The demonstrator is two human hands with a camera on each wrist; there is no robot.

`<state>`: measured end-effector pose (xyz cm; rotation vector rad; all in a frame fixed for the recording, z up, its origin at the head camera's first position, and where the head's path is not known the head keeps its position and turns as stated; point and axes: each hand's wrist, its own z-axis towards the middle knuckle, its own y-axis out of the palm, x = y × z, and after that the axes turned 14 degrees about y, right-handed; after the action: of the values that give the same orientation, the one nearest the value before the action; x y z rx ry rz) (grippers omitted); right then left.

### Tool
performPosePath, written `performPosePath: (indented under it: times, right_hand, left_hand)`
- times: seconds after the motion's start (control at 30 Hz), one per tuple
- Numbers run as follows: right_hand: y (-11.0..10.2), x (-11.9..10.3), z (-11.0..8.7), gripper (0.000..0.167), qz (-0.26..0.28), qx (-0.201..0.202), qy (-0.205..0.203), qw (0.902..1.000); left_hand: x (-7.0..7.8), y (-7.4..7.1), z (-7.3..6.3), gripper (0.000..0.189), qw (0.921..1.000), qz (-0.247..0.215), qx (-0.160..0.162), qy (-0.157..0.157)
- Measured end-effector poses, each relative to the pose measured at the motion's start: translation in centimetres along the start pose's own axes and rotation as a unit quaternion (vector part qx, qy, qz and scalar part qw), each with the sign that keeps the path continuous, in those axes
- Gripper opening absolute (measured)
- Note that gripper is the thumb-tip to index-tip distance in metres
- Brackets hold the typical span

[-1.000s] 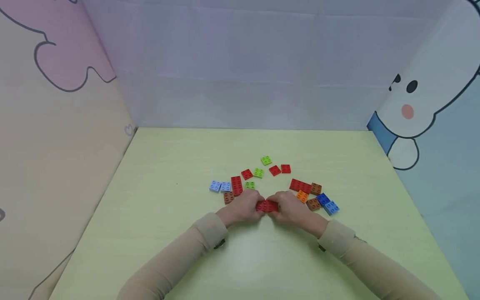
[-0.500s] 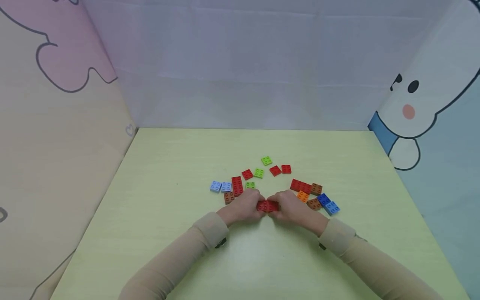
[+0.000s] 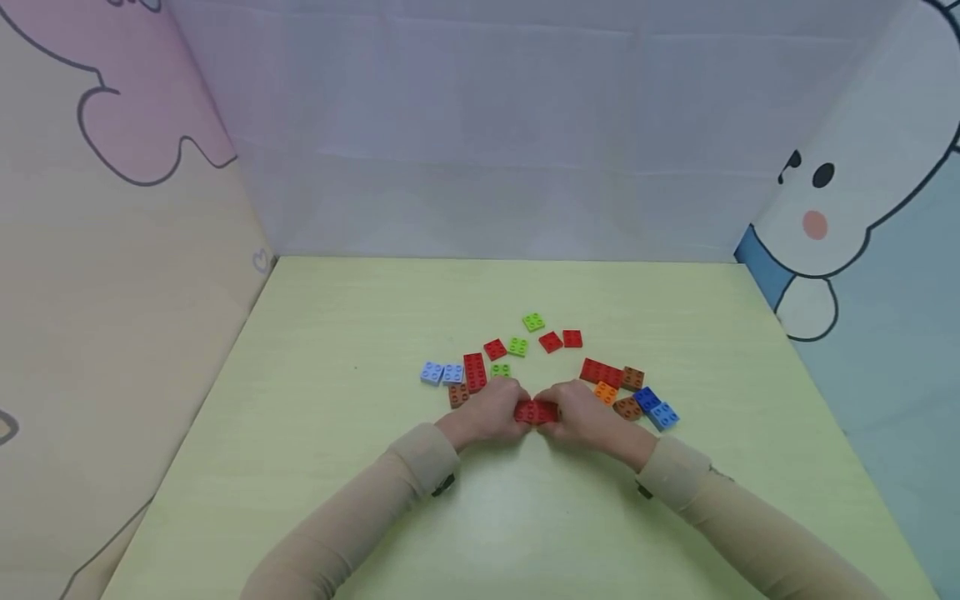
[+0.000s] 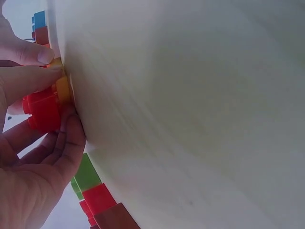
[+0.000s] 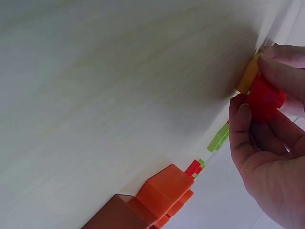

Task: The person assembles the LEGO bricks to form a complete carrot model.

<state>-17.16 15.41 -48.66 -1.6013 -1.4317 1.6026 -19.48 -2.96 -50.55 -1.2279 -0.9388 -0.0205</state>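
Note:
A long red toy brick [image 3: 536, 412] is held at the middle of the table. My left hand [image 3: 495, 410] grips its left end and my right hand [image 3: 579, 414] its right end, with the two hands nearly meeting. Seen from the left wrist, a yellow-orange brick [image 4: 63, 89] lies directly under the red brick [image 4: 45, 110], against the tabletop. The right wrist view has the same pair, the red brick [image 5: 265, 99] over the yellow-orange one [image 5: 248, 76]. Fingers cover both ends, so I cannot tell how firmly the bricks are joined.
Left of the hands lie light blue bricks [image 3: 441, 373], a long red brick [image 3: 475, 372] and a brown brick [image 3: 458, 395]. Green bricks [image 3: 517, 347] and small red bricks [image 3: 551, 341] are behind. To the right are red, orange [image 3: 605, 392], brown [image 3: 627, 408] and blue bricks [image 3: 663, 416].

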Motion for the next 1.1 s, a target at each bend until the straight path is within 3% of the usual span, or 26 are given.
performPosePath:
  times: [0.5, 1.1]
  right_hand:
    - [0.11, 0.22, -0.22, 0.033, 0.014, -0.004, -0.002, 0.9999]
    - [0.55, 0.82, -0.06, 0.029, 0.027, 0.020, -0.052, 0.9981]
  left_hand:
    - [0.35, -0.45, 0.38, 0.009, 0.9997, 0.009, -0.017, -0.014]
    - [0.04, -0.39, 0.38, 0.010, 0.9998, 0.000, -0.010, -0.014]
